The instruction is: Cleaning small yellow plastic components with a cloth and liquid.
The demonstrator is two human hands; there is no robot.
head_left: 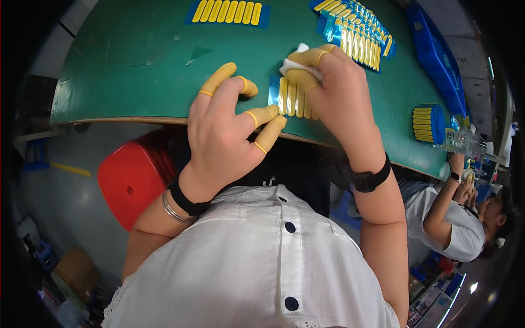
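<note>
A blue card (275,90) carrying a row of yellow strips (291,97) lies at the near edge of the green table (136,60). My right hand (339,93), in yellow finger cots, presses a small white cloth (295,64) onto the top of the strips. My left hand (227,128), also in finger cots, hovers just left of the card with fingers spread, its lower fingertips touching the card's near edge. It holds nothing.
Another blue card of yellow strips (227,12) lies at the far edge, and a fanned stack of such cards (355,34) at the upper right. A blue tray (435,54) and a further card (427,123) lie right. A red stool (134,175) stands below. A co-worker (454,218) sits at right.
</note>
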